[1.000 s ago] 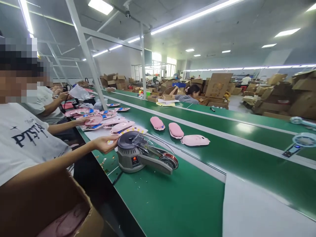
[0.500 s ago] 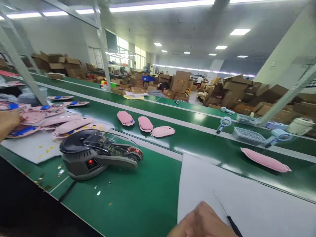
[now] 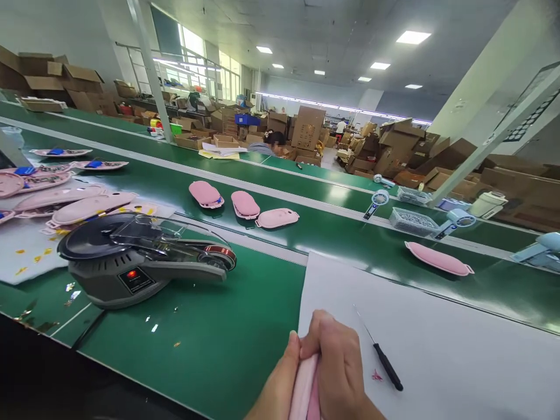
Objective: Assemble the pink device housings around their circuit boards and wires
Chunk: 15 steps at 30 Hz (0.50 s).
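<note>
A pink shell piece (image 3: pixel 304 388) is held on edge between both hands at the bottom centre, over the near edge of the white sheet (image 3: pixel 420 326). My left hand (image 3: pixel 280 379) presses its left side, thumb near the top. My right hand (image 3: pixel 336 361) wraps its curled fingers round the right side. The lower end of the piece is cut off by the frame. To the right of my right hand, a black-handled screwdriver (image 3: pixel 387 366) lies on the sheet, beside a small pink scrap (image 3: pixel 377 375).
A grey tape dispenser (image 3: pixel 144 262) with a red light stands on the left. Pink shells (image 3: pixel 90 209) are piled behind it. Three more pink shells (image 3: pixel 245 204) and a single one (image 3: pixel 438 259) lie on the green belt. Blue handheld fans (image 3: pixel 455 221) and a clear tray (image 3: pixel 413 221) are farther back.
My left hand has come from the shell pile at far left to meet my right hand, and both now grip the pink shell piece. The view has shifted to the right.
</note>
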Each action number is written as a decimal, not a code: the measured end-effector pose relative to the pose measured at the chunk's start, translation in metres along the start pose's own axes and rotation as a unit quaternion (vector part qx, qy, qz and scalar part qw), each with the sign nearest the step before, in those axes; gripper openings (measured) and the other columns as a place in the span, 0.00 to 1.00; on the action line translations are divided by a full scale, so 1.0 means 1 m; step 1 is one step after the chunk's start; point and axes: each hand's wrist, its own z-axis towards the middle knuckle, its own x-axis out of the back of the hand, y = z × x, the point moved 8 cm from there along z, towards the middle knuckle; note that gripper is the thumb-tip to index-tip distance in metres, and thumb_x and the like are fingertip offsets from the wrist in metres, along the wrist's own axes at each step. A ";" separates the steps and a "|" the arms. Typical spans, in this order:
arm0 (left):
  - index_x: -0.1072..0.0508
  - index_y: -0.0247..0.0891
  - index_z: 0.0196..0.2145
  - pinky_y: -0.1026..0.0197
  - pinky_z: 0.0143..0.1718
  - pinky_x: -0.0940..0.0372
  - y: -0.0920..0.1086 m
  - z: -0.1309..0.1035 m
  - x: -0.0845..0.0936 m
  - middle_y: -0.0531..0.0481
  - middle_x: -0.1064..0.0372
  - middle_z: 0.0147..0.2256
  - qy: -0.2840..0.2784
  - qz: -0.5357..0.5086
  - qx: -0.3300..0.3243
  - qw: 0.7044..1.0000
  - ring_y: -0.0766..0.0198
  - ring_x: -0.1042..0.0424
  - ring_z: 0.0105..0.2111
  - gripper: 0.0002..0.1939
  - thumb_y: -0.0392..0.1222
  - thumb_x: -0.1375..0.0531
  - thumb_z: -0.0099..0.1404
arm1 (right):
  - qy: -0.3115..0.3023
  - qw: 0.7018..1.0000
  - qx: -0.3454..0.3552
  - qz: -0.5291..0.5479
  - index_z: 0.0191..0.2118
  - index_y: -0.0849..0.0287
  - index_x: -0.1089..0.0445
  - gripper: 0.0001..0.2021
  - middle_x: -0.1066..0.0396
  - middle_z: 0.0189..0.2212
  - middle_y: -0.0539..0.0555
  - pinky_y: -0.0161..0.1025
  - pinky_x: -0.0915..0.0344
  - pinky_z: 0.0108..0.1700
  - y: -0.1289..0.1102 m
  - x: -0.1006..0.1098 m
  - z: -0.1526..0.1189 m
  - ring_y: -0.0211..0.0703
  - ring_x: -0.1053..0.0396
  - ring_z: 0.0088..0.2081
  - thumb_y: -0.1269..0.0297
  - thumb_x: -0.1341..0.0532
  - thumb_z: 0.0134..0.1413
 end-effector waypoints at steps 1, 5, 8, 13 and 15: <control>0.26 0.38 0.46 0.59 0.56 0.46 0.000 -0.001 0.000 0.47 0.27 0.40 0.016 0.008 -0.007 1.000 0.55 0.36 0.51 0.27 0.62 0.44 0.60 | 0.001 1.000 -0.003 0.000 0.14 0.58 0.40 0.29 0.44 0.15 0.50 0.36 0.48 0.25 0.000 -0.001 -0.002 0.36 0.45 0.20 0.54 0.56 0.65; 0.30 0.34 0.51 0.57 0.44 0.37 0.002 -0.004 -0.007 0.48 0.28 0.27 0.009 0.007 0.036 0.999 0.57 0.29 0.35 0.35 0.67 0.47 0.60 | -0.005 0.999 -0.036 -0.003 0.12 0.58 0.41 0.30 0.43 0.13 0.50 0.36 0.49 0.23 0.009 -0.004 0.010 0.35 0.46 0.18 0.53 0.54 0.64; 0.39 0.39 0.58 0.59 0.31 0.36 -0.003 -0.008 -0.006 0.52 0.32 0.21 -0.017 0.013 0.113 0.993 0.62 0.32 0.21 0.42 0.72 0.50 0.56 | 0.016 0.993 -0.116 -0.029 0.11 0.57 0.45 0.31 0.46 0.10 0.48 0.35 0.48 0.21 0.032 0.005 0.024 0.34 0.48 0.16 0.48 0.54 0.63; 0.34 0.42 0.55 0.64 0.34 0.37 -0.021 0.001 0.020 0.51 0.28 0.29 -0.011 -0.033 0.086 0.996 0.64 0.28 0.29 0.36 0.67 0.43 0.55 | 0.024 0.991 -0.086 -0.097 0.19 0.58 0.38 0.27 0.39 0.17 0.49 0.33 0.41 0.24 0.030 0.025 0.016 0.36 0.40 0.21 0.48 0.53 0.64; 0.29 0.36 0.48 0.62 0.42 0.36 -0.033 0.010 0.025 0.52 0.29 0.27 -0.028 -0.086 0.043 0.995 0.64 0.29 0.32 0.33 0.66 0.42 0.56 | -0.042 0.994 0.004 -0.103 0.31 0.58 0.32 0.17 0.31 0.29 0.51 0.35 0.35 0.31 0.007 0.014 -0.003 0.37 0.34 0.29 0.52 0.48 0.63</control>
